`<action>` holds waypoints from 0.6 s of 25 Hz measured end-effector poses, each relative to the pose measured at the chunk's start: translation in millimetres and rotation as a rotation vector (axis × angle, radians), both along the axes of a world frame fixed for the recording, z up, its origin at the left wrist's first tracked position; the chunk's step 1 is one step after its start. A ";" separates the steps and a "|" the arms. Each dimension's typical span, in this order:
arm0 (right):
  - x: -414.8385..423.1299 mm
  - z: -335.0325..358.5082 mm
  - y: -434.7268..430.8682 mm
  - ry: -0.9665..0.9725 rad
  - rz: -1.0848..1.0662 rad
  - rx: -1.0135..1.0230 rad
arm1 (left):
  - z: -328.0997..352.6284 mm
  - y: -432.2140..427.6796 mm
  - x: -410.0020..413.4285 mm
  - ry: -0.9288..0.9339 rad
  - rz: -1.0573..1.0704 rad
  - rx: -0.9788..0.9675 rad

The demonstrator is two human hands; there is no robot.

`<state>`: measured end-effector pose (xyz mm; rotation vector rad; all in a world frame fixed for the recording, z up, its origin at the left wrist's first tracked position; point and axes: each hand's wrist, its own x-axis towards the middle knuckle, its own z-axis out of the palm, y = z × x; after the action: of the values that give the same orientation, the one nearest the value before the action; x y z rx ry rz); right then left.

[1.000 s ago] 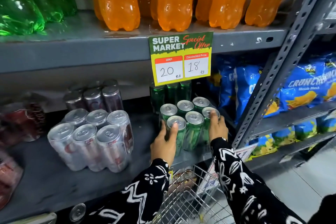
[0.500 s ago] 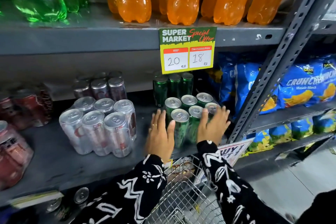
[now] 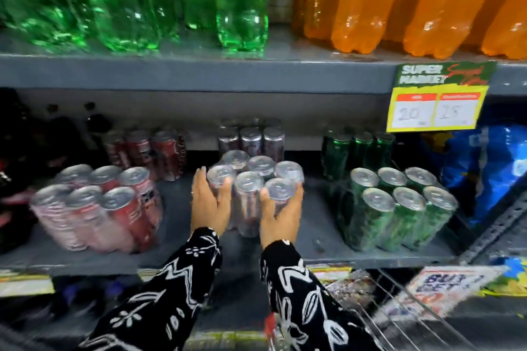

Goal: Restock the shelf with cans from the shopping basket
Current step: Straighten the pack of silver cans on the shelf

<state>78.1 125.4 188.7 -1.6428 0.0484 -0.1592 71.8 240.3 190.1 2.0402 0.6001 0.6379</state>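
Both hands moved off the green pack [image 3: 399,208] to the silver six-pack [image 3: 253,194]: left hand [image 3: 208,205] and right hand [image 3: 281,215] clasp its sides. Bare shelf [image 3: 319,225] flanks the six-pack; red pack [image 3: 97,211] sits left.

head cam | faces forward-down — close to shelf [image 3: 256,261] front

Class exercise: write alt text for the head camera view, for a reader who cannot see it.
Two hands, left hand and right hand, grip a six-pack of silver-topped cans on a grey shelf, between a red six-pack and a green six-pack. Green bottles and orange bottles stand above.
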 end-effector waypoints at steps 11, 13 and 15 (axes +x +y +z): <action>18.7 20.7 -38.5 0.066 0.227 -0.125 | -9.9 -12.1 -24.0 0.052 0.027 -0.169; 13.4 22.4 -40.8 0.070 0.236 -0.125 | -8.7 -13.7 -29.8 0.072 0.032 -0.165; 6.9 23.7 -44.3 0.068 0.233 -0.114 | -9.2 -15.6 -35.8 0.071 0.045 -0.151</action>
<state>85.0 81.1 212.5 -1.7535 -0.1019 0.0734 36.0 224.7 181.0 1.9194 0.7157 0.5315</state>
